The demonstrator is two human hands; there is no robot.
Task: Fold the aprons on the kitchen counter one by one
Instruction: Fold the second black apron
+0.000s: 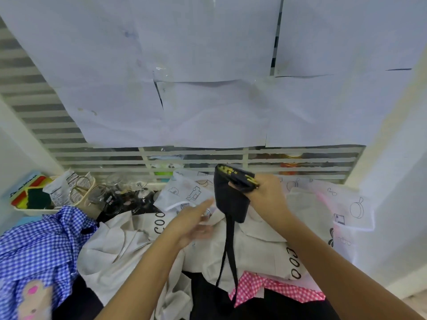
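My right hand (265, 190) grips a folded black apron (231, 195) with yellow print, lifted above the pile; its black straps (227, 257) hang down. My left hand (191, 224) stretches out flat and a little blurred just left of the black apron, fingers straight, holding nothing. Under both hands lies a heap of beige aprons (129, 245) with black letters. A blue checked apron (39, 245) lies at the left, a pink checked one (270, 287) at the front right, and white aprons with line drawings (346, 209) at the back.
A tray (34, 212) with packets and sponges stands at the back left. Glass jars and lids (120, 195) sit beside it against a slatted window screen (208, 158). Paper sheets (208, 65) cover the screen above. A white wall (397, 181) closes the right side.
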